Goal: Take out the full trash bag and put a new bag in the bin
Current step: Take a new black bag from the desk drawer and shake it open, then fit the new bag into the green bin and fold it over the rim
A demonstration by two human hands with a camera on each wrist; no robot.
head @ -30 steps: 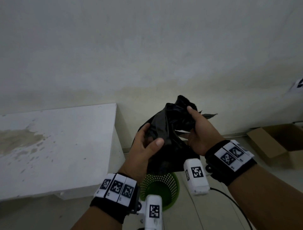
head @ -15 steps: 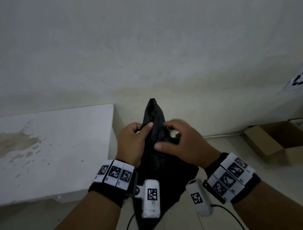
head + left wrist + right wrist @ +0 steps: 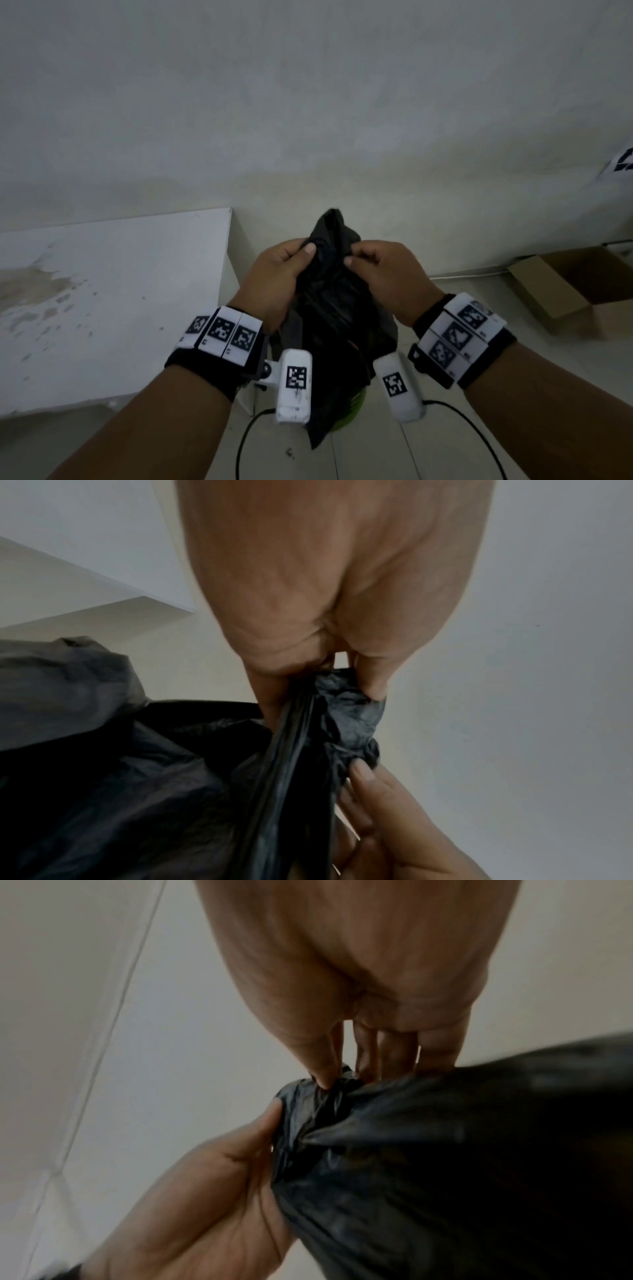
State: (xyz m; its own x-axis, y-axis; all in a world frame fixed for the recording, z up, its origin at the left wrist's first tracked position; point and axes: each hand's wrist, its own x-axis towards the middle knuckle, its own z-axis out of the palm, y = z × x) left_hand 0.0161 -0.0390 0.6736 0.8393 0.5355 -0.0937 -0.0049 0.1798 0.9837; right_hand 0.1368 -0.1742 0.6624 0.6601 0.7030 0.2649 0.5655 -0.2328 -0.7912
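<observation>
A black plastic trash bag (image 3: 334,329) hangs in the air in front of me, above the floor. Both hands hold its bunched top. My left hand (image 3: 284,270) grips the left side of the gathered plastic, thumb on top. My right hand (image 3: 380,270) pinches the right side of the bunch. In the left wrist view the bag (image 3: 171,791) is squeezed between fingers and thumb; the right wrist view shows the bag (image 3: 462,1164) pinched at its crumpled end. A sliver of the green mesh bin (image 3: 352,407) shows behind the bag's lower end.
A low white table (image 3: 102,301) with a stained top stands at the left against the wall. An open cardboard box (image 3: 579,287) lies on the floor at the right. A black cable (image 3: 459,416) runs across the tiled floor near my wrists.
The bag was spread between my hands a second ago with the bin showing below. Now my hands have come together and gathered the top into a narrow bunch, and the bag covers most of the bin.
</observation>
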